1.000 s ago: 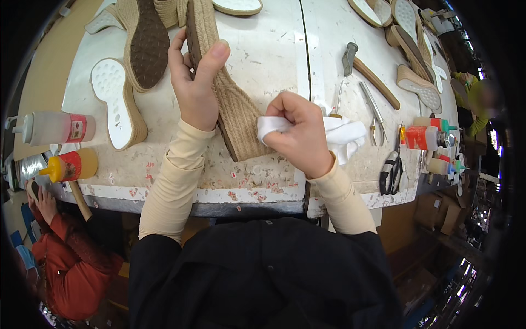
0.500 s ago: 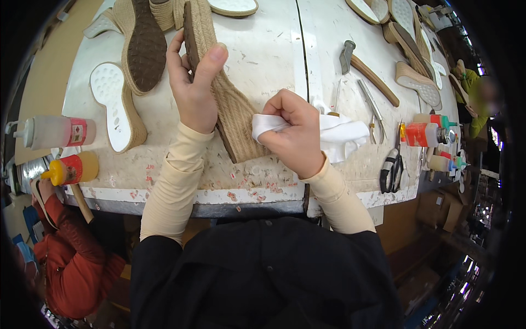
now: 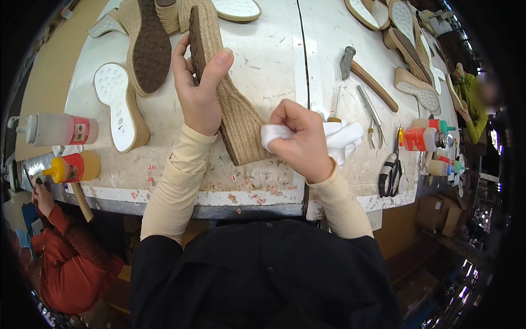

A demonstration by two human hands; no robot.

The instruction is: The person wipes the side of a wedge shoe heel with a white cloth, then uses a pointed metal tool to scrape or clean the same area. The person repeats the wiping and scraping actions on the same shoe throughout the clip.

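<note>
Left hand (image 3: 200, 107) clamps a braided wedge sole (image 3: 241, 120) between thumb and fingers, right hand (image 3: 304, 143) has fingers folded tightly on white cloth (image 3: 274, 133) at the heel, sole tilted over stained table (image 3: 263, 63).

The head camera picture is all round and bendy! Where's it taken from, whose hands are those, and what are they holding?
There's no robot here, just a person with two bare hands. They wear a camera on their head that looks down. Its very wide lens bends straight edges.

The left hand grips a rope-covered wedge sole, the bottom part of a shoe. The right hand pinches a white cloth at its thick heel end.

On the white worktable lie a hammer, a yellow squeeze bottle and another wedge sole with a white top.
</note>
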